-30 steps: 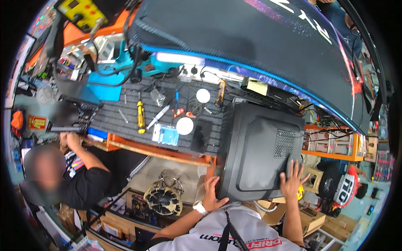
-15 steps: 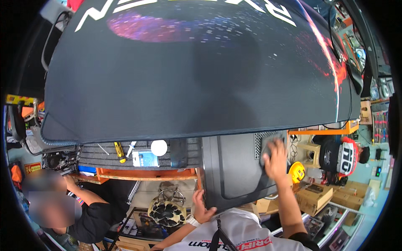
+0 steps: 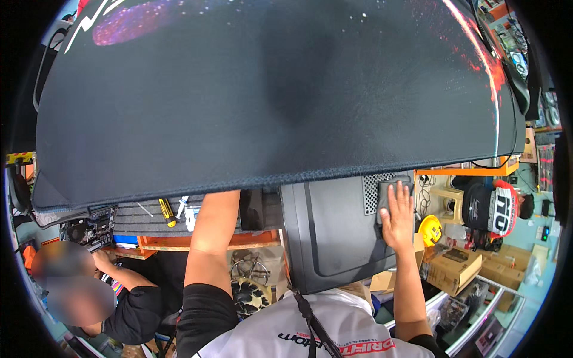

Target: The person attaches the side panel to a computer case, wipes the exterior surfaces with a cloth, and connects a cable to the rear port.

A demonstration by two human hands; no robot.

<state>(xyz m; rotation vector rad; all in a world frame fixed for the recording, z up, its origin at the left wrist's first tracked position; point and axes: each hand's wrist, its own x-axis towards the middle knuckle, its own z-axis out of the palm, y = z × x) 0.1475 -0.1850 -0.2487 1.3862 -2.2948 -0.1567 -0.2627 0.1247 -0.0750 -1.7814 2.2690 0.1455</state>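
Note:
A dark grey computer case (image 3: pixel 331 232) lies flat before me, a raised panel line and a perforated vent (image 3: pixel 371 194) on its upper face. My right hand (image 3: pixel 398 218) rests on its right side, fingers stretched out and flat over a dark, soft-looking pad (image 3: pixel 391 186) beside the vent. The pad's kind is hard to make out. My left forearm (image 3: pixel 212 238) reaches forward left of the case and passes beneath a large black printed mat (image 3: pixel 239 119). The mat hides my left hand and whatever it touches.
On the ridged grey worktop (image 3: pixel 134 221) lie a yellow-handled tool (image 3: pixel 167 213) and a white syringe-like tube (image 3: pixel 181 206). At left, a person (image 3: pixel 128 298) works by a circuit board (image 3: pixel 89 230). Another person (image 3: pixel 504 206) is at right, with cardboard boxes (image 3: pixel 450 268) and a yellow helmet-like object (image 3: pixel 429 231).
My left hand has left the case's near-left corner and gone forward under the mat. My right hand has flattened over the dark pad. The view has shifted, and the mat now covers more.

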